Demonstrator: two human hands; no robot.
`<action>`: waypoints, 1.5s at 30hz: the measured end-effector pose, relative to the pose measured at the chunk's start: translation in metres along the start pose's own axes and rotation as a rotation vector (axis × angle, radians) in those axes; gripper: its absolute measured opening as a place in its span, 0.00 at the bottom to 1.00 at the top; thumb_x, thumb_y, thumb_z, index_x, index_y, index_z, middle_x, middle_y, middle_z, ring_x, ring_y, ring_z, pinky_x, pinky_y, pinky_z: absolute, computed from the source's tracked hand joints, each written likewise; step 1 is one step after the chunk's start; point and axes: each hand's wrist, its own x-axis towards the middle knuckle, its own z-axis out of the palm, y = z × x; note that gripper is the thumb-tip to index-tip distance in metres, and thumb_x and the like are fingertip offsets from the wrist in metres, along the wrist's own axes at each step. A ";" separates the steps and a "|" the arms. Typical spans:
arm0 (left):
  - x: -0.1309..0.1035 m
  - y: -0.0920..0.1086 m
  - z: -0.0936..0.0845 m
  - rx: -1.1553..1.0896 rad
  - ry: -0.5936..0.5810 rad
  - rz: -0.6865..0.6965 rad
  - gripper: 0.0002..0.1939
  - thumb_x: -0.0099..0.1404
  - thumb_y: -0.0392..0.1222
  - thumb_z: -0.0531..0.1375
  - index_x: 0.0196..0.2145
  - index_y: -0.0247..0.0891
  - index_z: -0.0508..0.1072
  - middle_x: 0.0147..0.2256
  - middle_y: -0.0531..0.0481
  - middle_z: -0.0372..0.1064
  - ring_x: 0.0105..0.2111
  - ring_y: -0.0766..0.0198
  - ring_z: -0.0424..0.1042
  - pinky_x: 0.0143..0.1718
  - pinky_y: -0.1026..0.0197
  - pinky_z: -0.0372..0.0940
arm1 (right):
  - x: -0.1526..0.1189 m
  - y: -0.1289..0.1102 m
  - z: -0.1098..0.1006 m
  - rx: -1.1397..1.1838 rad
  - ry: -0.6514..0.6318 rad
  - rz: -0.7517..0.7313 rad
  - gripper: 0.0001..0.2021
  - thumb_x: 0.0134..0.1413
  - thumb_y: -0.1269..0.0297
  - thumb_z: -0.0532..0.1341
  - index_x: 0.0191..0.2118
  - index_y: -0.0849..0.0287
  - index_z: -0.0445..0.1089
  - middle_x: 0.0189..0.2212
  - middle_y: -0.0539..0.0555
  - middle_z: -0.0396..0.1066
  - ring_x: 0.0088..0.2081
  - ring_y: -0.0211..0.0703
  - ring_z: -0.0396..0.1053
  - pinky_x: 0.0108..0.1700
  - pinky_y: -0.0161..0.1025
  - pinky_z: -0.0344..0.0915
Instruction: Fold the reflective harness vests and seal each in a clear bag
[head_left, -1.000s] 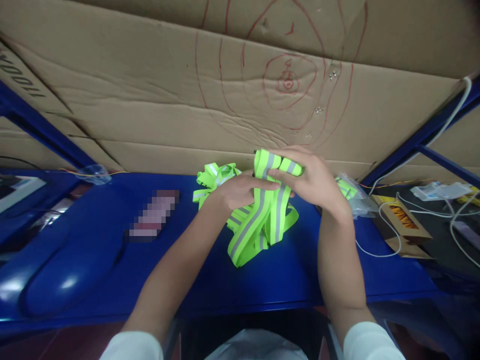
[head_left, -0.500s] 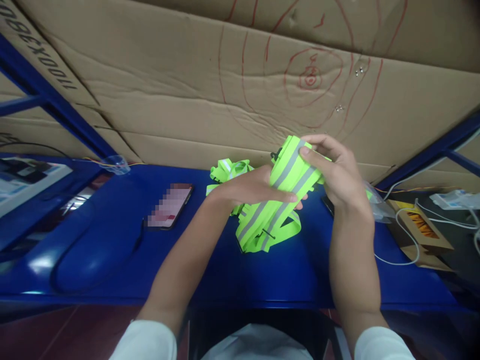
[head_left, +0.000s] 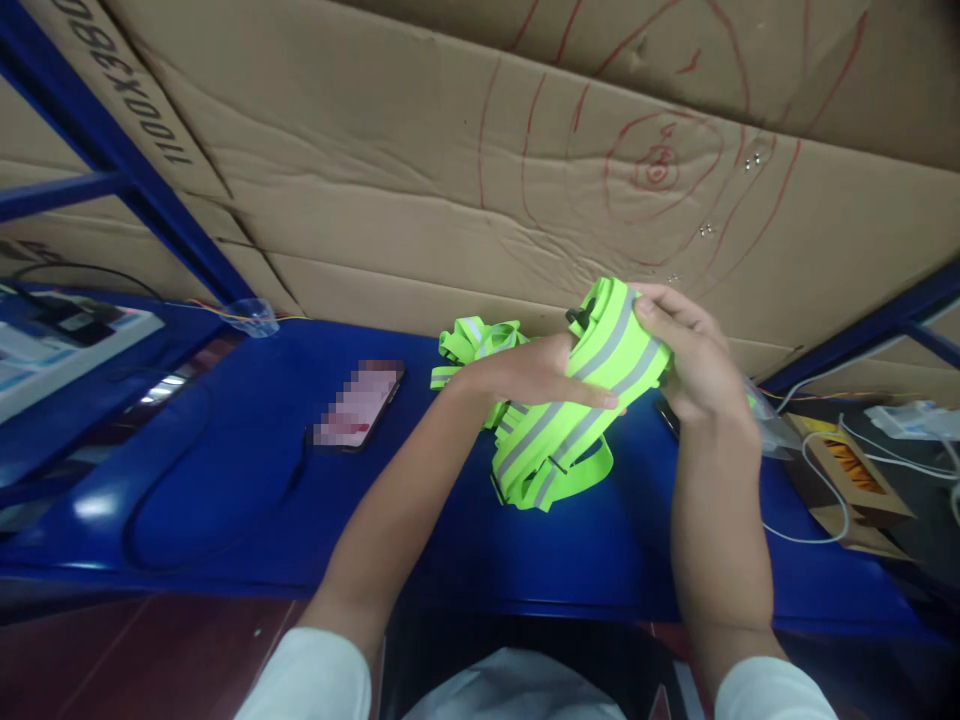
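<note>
While the left hand (head_left: 544, 372) and right hand (head_left: 697, 362) pinch the green straps (head_left: 619, 340) right of the phone (head_left: 367, 400), a looser grip could let them slide apart, or their black clip (head_left: 579, 318) could catch the green pile (head_left: 471, 338) nearer the phone.

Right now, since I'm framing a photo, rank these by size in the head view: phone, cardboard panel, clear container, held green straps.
1. Cardboard panel
2. Held green straps
3. Phone
4. Clear container
</note>
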 end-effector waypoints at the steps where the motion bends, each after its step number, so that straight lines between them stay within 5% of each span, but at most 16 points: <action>1: 0.001 0.000 0.001 0.042 0.022 0.016 0.23 0.61 0.51 0.71 0.51 0.40 0.77 0.48 0.46 0.81 0.47 0.51 0.80 0.46 0.55 0.75 | 0.000 0.000 -0.001 -0.019 0.022 -0.002 0.18 0.65 0.47 0.63 0.50 0.53 0.77 0.42 0.54 0.80 0.40 0.46 0.78 0.37 0.41 0.75; 9: 0.010 0.000 0.016 -0.003 0.170 0.074 0.19 0.62 0.46 0.70 0.49 0.36 0.77 0.46 0.44 0.80 0.47 0.52 0.79 0.48 0.53 0.74 | -0.004 -0.009 -0.010 -0.388 0.146 -0.277 0.19 0.66 0.49 0.63 0.57 0.50 0.76 0.54 0.57 0.74 0.53 0.52 0.74 0.55 0.51 0.73; 13: 0.015 0.000 0.024 0.048 0.207 0.161 0.15 0.64 0.47 0.68 0.44 0.36 0.78 0.45 0.45 0.80 0.48 0.52 0.78 0.50 0.54 0.72 | -0.007 -0.017 -0.018 -0.410 -0.101 -0.330 0.18 0.71 0.50 0.57 0.59 0.46 0.74 0.57 0.56 0.74 0.60 0.53 0.71 0.64 0.55 0.67; 16: 0.018 -0.001 0.030 0.067 0.252 0.282 0.17 0.64 0.48 0.68 0.46 0.35 0.77 0.48 0.44 0.78 0.52 0.50 0.76 0.52 0.55 0.70 | -0.012 -0.023 -0.026 -0.434 -0.293 -0.291 0.24 0.65 0.47 0.64 0.63 0.47 0.71 0.62 0.55 0.71 0.63 0.58 0.69 0.67 0.59 0.63; 20: 0.020 -0.001 0.037 0.046 0.184 0.240 0.20 0.60 0.46 0.72 0.47 0.35 0.77 0.47 0.44 0.78 0.52 0.49 0.76 0.54 0.52 0.70 | -0.016 -0.026 -0.033 -0.455 -0.311 -0.239 0.26 0.58 0.48 0.70 0.61 0.47 0.73 0.58 0.53 0.76 0.57 0.61 0.74 0.63 0.61 0.69; 28: 0.023 0.001 0.044 -0.410 0.069 0.074 0.13 0.58 0.41 0.73 0.38 0.34 0.78 0.34 0.47 0.78 0.32 0.61 0.77 0.39 0.54 0.74 | -0.017 -0.029 -0.028 -0.449 -0.039 -0.203 0.20 0.58 0.51 0.71 0.55 0.49 0.79 0.51 0.52 0.80 0.53 0.59 0.77 0.59 0.58 0.71; 31: 0.021 0.002 0.038 -0.358 -0.009 0.086 0.11 0.60 0.38 0.72 0.40 0.33 0.79 0.38 0.46 0.79 0.37 0.62 0.78 0.44 0.56 0.73 | -0.018 -0.034 -0.026 -0.424 0.031 -0.219 0.19 0.58 0.53 0.71 0.53 0.51 0.80 0.50 0.54 0.80 0.50 0.57 0.78 0.55 0.53 0.73; 37: 0.015 0.001 0.025 -0.106 0.007 0.138 0.12 0.65 0.45 0.70 0.40 0.32 0.80 0.41 0.43 0.81 0.43 0.59 0.78 0.51 0.56 0.72 | -0.019 -0.037 -0.019 -0.314 0.125 -0.125 0.11 0.54 0.54 0.73 0.40 0.53 0.84 0.31 0.49 0.80 0.30 0.40 0.73 0.30 0.36 0.68; 41: 0.010 0.004 0.021 -0.045 -0.014 0.158 0.14 0.66 0.45 0.68 0.44 0.33 0.79 0.44 0.43 0.81 0.47 0.56 0.79 0.52 0.56 0.71 | -0.016 -0.029 -0.019 -0.069 0.172 0.002 0.11 0.52 0.54 0.75 0.35 0.55 0.83 0.25 0.49 0.75 0.24 0.36 0.67 0.25 0.34 0.62; 45: 0.006 0.007 0.018 -0.006 -0.043 0.075 0.14 0.65 0.43 0.68 0.46 0.33 0.79 0.45 0.43 0.81 0.48 0.54 0.80 0.52 0.55 0.72 | -0.012 -0.020 -0.021 0.154 0.095 0.070 0.12 0.54 0.54 0.73 0.39 0.56 0.81 0.30 0.52 0.77 0.27 0.41 0.72 0.28 0.38 0.68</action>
